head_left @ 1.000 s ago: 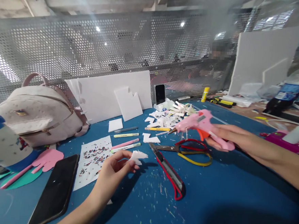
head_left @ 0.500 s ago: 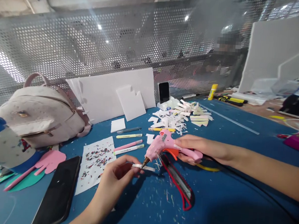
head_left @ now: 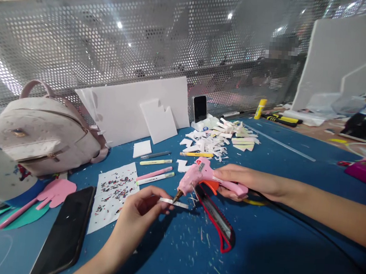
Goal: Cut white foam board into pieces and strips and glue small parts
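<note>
- Left hand (head_left: 141,208), just below the centre of the frame: thumb and fingers pinched together on one end of a narrow white strip (head_left: 183,205); the strip's other end projects to the right, above the table surface.
- Right hand (head_left: 237,178), right of centre: fingers wrapped around the handle of a pink glue gun (head_left: 196,174), by its orange trigger. The gun points down and to the left, its metal nozzle at the strip; whether nozzle and strip touch cannot be confirmed.
- Thin, pale strands hang beneath the gun's body. A black cord (head_left: 305,224) runs from behind the right hand toward the lower right.
- Red-edged cutter (head_left: 217,219): lying diagonally on the blue table (head_left: 275,248), its upper end partly hidden by the gun. A yellow loop (head_left: 256,203) shows below the right hand.
- Centre, above the gun: a heap of white scraps (head_left: 208,143), with a yellow pen (head_left: 196,154) just below it.
- Left of centre: four further pens in a loose row, beside a white sheet (head_left: 111,196) strewn with dark and coloured specks.
- Lower left: large black phone (head_left: 65,229), flat. Left edge: pale backpack (head_left: 48,131), upright.
- Upper centre: long white board (head_left: 118,111), propped against the perforated metal screen (head_left: 113,53).
</note>
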Demonstrator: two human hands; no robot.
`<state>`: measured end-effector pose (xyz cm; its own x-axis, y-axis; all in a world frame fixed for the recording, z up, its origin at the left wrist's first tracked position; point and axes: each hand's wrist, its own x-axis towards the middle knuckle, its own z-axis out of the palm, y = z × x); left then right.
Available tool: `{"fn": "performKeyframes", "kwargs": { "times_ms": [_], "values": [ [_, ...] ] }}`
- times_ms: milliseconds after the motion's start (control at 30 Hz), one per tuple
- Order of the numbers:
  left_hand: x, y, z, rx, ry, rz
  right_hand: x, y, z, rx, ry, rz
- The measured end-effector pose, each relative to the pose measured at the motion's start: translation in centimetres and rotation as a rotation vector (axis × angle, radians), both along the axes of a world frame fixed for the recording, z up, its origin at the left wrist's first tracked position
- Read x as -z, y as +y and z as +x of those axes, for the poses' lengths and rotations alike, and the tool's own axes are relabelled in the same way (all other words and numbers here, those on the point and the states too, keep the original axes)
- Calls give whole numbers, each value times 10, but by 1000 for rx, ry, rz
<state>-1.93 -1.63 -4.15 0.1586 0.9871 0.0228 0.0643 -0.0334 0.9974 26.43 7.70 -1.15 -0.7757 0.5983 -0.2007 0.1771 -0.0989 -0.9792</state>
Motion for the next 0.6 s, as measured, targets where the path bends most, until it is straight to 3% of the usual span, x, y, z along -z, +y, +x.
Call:
{"fn": "performKeyframes", "kwargs": {
  "times_ms": [300,600],
  "values": [
    [-2,0,2,13,-32,-6,2,1,3,1,7,63],
    [-2,1,3,13,-63,-16,3,1,3,-10,31,28]
  ]
}}
